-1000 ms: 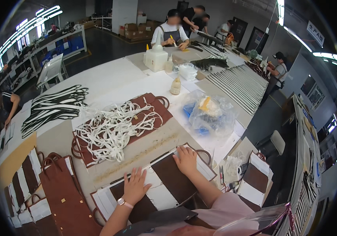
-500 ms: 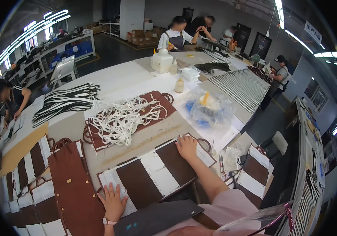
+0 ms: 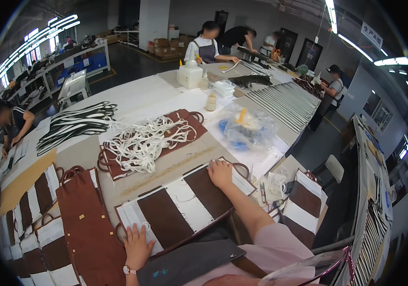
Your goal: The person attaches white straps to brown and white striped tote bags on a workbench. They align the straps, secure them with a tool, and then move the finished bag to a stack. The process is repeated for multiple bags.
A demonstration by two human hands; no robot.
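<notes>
In front of me lies an opened-out bag panel (image 3: pixel 208 191), inner side up, with dark brown and white bands and a handle loop at each end. My left hand (image 3: pixel 138 248) rests on its near left end, fingers spread. Across the far right part lies my right hand (image 3: pixel 220 174), flat, with its fingers stretched out and nothing in them. To the left is a reddish-brown bag piece (image 3: pixel 87 233) with small gold-coloured squares and handles. Just beyond the panel, a heap of white strips (image 3: pixel 142 140) covers another brown bag piece (image 3: pixel 192 126).
More banded panels (image 3: pixel 51 243) are stacked at left; another (image 3: pixel 301 202) lies at right near small tools (image 3: pixel 263 192). Farther off are black-and-white straps (image 3: pixel 77 124), a plastic-wrapped tub (image 3: pixel 246 126), bottles (image 3: pixel 210 102) and silvery strips (image 3: pixel 285 107). Co-workers (image 3: pixel 207 47) stand around the table.
The view has shifted slightly. Both my hands stay on the panel in about the same places. At the far side, a co-worker has lowered a raised hand to the table.
</notes>
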